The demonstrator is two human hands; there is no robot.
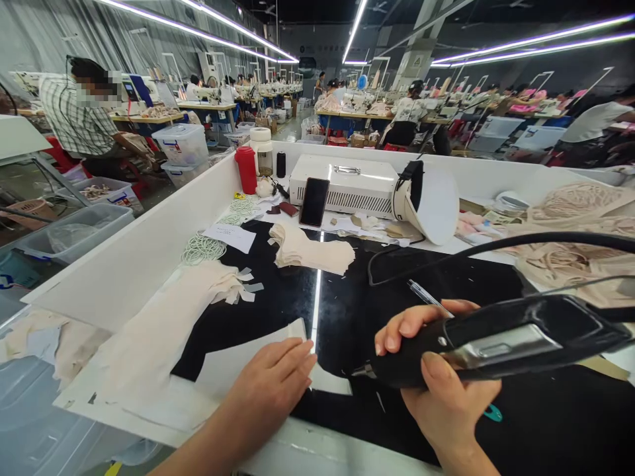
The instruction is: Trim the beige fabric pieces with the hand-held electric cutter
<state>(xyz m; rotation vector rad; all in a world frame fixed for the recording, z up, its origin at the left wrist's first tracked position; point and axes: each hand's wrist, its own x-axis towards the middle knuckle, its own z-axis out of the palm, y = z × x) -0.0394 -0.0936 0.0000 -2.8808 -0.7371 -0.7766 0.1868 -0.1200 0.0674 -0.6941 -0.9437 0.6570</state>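
While the left hand [275,380] lies flat, open, pressing a white sheet [238,360] onto the black surface [347,311], the right hand [441,377] has its grip closed round a black handheld tool [496,340], tip low near the sheet's edge. Step looks like cutting or sealing; next move likely needs the tip steadied on the sheet. Beige fabric stack [310,251] sits well apart behind.

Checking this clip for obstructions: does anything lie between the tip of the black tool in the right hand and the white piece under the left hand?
Nothing visible does. The right hand grips the black tool, its tip pointing left over bare black mat. The left hand rests flat on the white piece; only open mat shows between them.
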